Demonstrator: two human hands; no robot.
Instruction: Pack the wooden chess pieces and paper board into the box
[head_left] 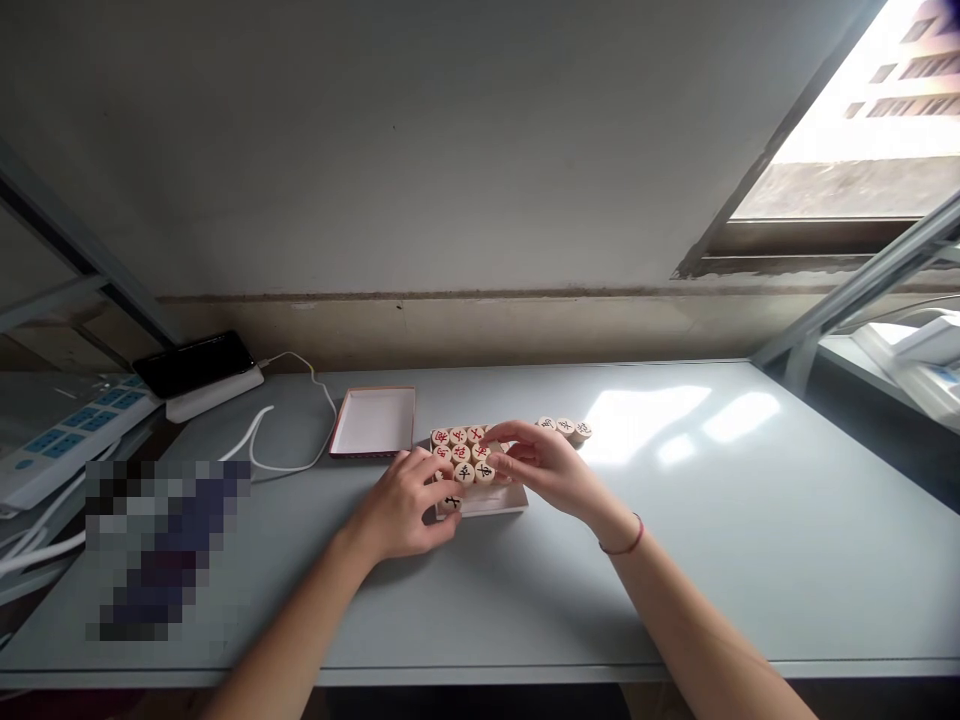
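A shallow open box (495, 500) holds rows of round wooden Chinese chess pieces (460, 454), some with red characters and some with black. My left hand (405, 503) is curled at the box's left side, its thumb and fingers around a black-marked piece (451, 504) in the nearest row. Over the right part of the box, my right hand (544, 462) has thumb and index finger bent toward each other at a piece; the other fingers are tucked behind, and the grip is partly hidden. Several loose pieces (565, 426) stand in a row just beyond my right hand.
The upturned box lid (373, 421) lies behind on the left. A phone (196, 364) leans on a white stand, with a white cable (330, 400) curling toward the lid. A power strip (75, 435) and a blurred-out item (169, 550) are at the left. Sunlight patches the desk (675, 560).
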